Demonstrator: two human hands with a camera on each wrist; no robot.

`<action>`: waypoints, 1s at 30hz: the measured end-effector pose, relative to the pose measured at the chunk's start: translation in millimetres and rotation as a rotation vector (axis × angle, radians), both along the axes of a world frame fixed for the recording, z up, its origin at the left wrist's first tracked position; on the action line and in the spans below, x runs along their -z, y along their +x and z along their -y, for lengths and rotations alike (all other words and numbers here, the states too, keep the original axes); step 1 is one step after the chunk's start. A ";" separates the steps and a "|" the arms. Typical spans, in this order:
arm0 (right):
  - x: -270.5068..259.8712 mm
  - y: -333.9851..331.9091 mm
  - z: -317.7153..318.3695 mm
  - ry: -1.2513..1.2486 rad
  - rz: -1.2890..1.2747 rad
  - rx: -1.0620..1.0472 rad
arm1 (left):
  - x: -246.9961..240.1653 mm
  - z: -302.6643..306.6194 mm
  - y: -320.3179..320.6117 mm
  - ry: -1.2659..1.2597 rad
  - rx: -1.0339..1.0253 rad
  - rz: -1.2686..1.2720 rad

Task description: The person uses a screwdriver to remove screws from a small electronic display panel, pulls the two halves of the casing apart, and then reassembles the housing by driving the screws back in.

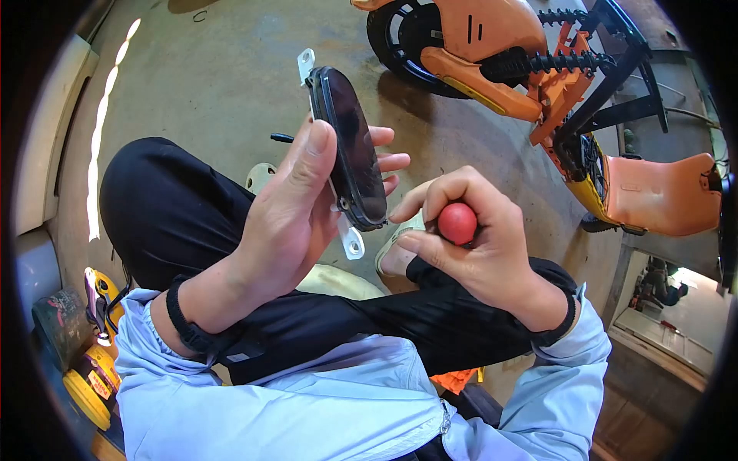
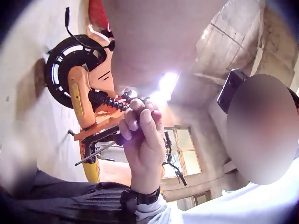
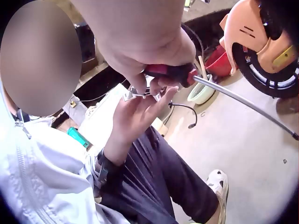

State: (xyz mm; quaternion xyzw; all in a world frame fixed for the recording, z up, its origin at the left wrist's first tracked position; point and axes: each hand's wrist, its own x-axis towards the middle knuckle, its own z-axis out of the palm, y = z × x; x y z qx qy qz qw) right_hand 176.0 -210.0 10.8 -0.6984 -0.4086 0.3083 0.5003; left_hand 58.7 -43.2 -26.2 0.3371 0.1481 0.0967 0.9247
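In the head view my left hand (image 1: 288, 203) grips an oval dark display unit (image 1: 354, 146) between thumb and fingers; white bracket tabs stick out at both its ends. Curled round a screwdriver's red handle (image 1: 457, 223), my right hand (image 1: 488, 238) has its index fingertip close beside the unit's lower end; whether they touch, I cannot tell. The right wrist view shows the screwdriver's long metal shaft (image 3: 243, 100) pointing away from the unit, with my left hand (image 3: 131, 116) below. My right hand (image 2: 145, 147) also appears in the left wrist view.
An orange two-wheeled vehicle (image 1: 492, 46) lies at the upper right. Yellow containers (image 1: 92, 384) stand at the lower left, beside my black-trousered leg (image 1: 173, 207). A short black cable (image 3: 187, 106) hangs near the unit. Red and pale green basins (image 3: 202, 92) sit on the floor.
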 end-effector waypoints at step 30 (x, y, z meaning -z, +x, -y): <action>2.9 -11.9 -4.4 -0.098 0.002 0.113 | -1.6 5.1 0.6 0.136 0.029 0.013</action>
